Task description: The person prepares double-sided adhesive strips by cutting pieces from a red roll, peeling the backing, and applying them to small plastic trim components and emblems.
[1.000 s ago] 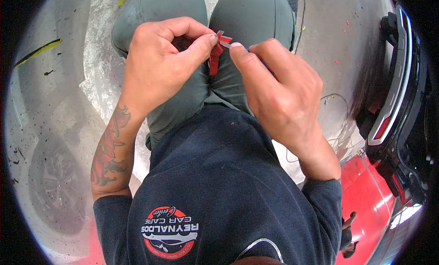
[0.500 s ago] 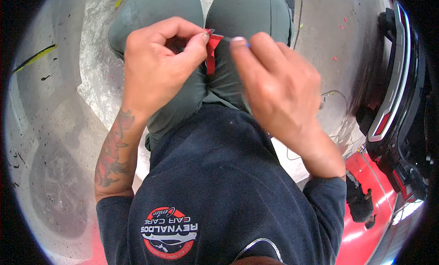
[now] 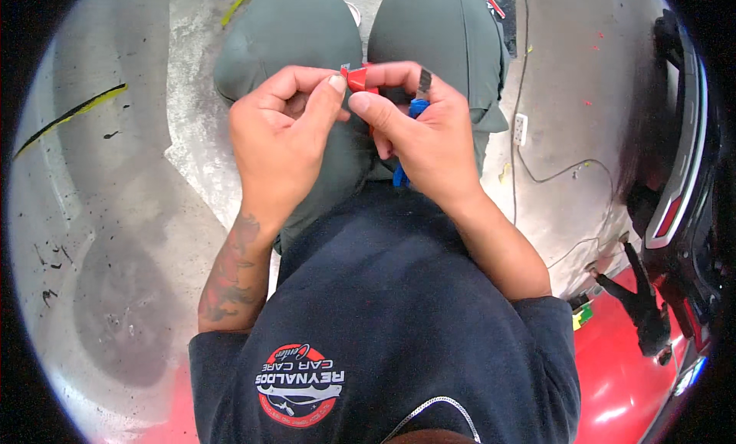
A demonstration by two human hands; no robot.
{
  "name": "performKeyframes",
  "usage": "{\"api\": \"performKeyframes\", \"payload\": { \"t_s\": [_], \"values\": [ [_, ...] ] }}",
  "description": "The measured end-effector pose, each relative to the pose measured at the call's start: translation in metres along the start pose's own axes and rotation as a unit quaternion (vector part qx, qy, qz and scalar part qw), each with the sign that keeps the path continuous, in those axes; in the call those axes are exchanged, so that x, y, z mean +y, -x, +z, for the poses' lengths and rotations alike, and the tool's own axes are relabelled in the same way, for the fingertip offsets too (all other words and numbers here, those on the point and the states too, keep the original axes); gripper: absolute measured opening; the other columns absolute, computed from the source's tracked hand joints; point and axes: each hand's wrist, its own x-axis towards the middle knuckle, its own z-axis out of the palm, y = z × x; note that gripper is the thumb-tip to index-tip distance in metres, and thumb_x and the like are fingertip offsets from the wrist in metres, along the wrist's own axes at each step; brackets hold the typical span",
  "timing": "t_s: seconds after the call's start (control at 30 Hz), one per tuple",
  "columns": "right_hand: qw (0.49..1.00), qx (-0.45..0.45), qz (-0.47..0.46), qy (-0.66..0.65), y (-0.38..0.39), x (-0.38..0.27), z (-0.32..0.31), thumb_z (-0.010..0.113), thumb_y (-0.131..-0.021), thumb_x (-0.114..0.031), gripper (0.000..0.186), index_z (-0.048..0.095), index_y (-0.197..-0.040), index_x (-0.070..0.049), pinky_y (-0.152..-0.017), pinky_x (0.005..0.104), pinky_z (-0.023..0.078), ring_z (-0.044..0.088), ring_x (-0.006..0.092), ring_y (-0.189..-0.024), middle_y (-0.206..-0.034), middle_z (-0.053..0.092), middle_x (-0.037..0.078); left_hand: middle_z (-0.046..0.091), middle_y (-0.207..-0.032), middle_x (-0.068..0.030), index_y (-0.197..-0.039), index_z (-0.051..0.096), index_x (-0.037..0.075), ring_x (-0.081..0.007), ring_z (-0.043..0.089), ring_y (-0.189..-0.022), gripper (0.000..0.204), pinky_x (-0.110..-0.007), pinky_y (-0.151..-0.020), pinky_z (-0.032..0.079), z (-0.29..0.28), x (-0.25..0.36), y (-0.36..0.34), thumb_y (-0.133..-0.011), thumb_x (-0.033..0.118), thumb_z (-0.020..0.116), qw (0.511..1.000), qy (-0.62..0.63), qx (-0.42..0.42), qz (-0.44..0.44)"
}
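While both hands meet over the knees, the left hand (image 3: 280,133) pinches a small red piece (image 3: 356,79) between thumb and forefinger, and the right hand (image 3: 425,133) grips the same piece from the right. The right hand is also closed on a blue tool (image 3: 415,110). A thin wire (image 3: 537,175) lies on the grey floor (image 3: 115,214) far right.

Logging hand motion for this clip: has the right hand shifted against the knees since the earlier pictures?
Yes. The right hand has moved left and up, toward the gap between the knees, its fingers now meeting the left hand at the small red piece.
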Motion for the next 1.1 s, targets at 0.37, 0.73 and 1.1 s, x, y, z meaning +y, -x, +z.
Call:
{"api": "performKeyframes", "payload": {
  "t_s": [0.37,0.73,1.1],
  "values": [
    [0.981,-0.053,-0.133,0.131,-0.005,0.016,0.011,0.064,-0.089,-0.013,0.015,0.065,-0.097,0.0,-0.07,0.0314,0.051,0.064,0.0157,-0.076,-0.08,0.068,0.01,0.068,-0.079,-0.006,-0.094,0.072,-0.002,-0.0091,0.062,-0.069,0.014,-0.022,-0.061,0.048,-0.034,0.013,-0.008,-0.088,0.009,0.068,0.982,-0.157,-0.043,0.093],
    [0.964,-0.041,-0.188,0.185,-0.007,0.014,0.015,0.061,-0.089,-0.015,0.016,0.062,-0.088,0.001,-0.066,0.0341,0.05,0.065,0.026,-0.072,-0.079,0.065,0.016,0.07,-0.079,-0.006,-0.094,0.072,-0.002,-0.0088,0.065,-0.072,0.013,-0.022,-0.064,0.05,-0.039,0.015,-0.01,-0.087,0.009,0.069,0.988,-0.13,-0.087,0.011],
    [0.991,-0.041,-0.097,0.078,-0.007,0.016,0.017,0.064,-0.088,-0.014,0.017,0.063,-0.098,-0.001,-0.071,0.0314,0.05,0.064,0.0169,-0.077,-0.085,0.066,0.011,0.071,-0.092,-0.0148,-0.105,0.068,-0.005,-0.0189,0.071,-0.081,0.022,-0.026,-0.066,0.055,-0.07,0.019,-0.02,-0.09,0.012,0.066,0.996,-0.019,-0.066,-0.063]
  ]
}}
